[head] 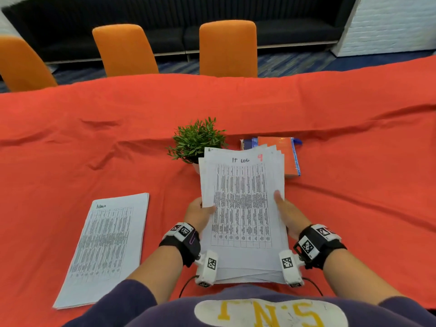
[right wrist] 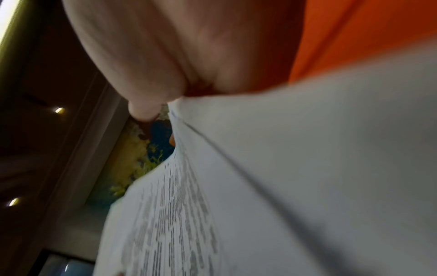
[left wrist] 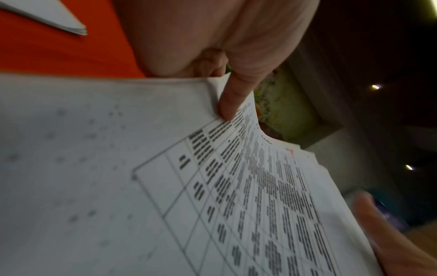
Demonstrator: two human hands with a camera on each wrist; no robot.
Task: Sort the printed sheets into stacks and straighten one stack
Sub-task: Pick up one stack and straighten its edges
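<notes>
Fanned sheaf (head: 243, 208) — left hand (head: 198, 214), right hand (head: 286, 214) fingers clamped on its 9 and 3 o'clock edges; advisable: loosen, tap square on tabletop (head: 354, 185).

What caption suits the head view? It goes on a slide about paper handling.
Both hands, left hand and right hand, hold the uneven IT log stack above the red tablecloth; another stack lies left.

A fanned, uneven stack (head: 243, 208) of printed table sheets, top one marked "IT LOG", is held tilted above the worktop; a neater stack (head: 106, 246) lies flat at left
</notes>
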